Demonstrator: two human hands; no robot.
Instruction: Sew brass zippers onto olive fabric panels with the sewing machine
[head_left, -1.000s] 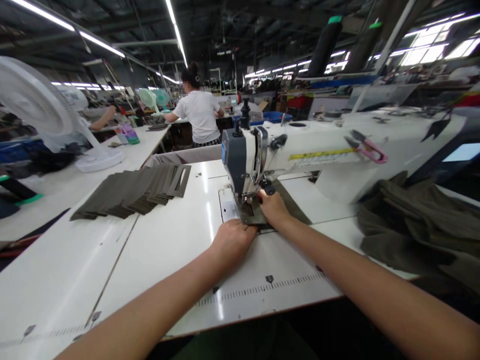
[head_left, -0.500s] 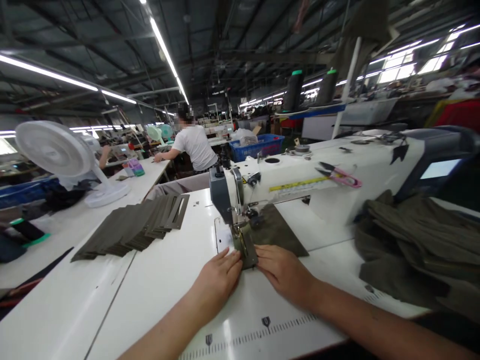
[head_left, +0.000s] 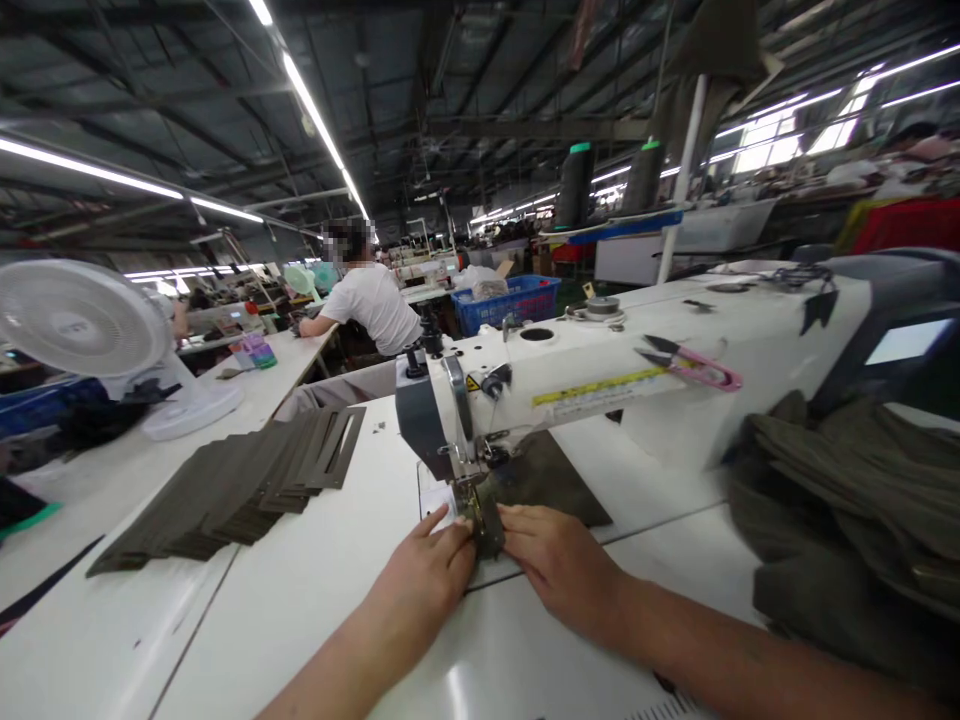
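Both hands press a small olive-green fabric piece flat on the white bench, under the needle of the white industrial sewing machine. The left hand and right hand lie with fingers extended, pinning its edges.

Matt olive cloth piece on a glossy smooth white table, beside the glossy white sewing machine.

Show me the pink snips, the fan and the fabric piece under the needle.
snips (head_left: 694, 367), head view, pink handle.
fan (head_left: 79, 318), head view, front grille.
fabric piece (head_left: 551, 480), head view, flat part right of needle.
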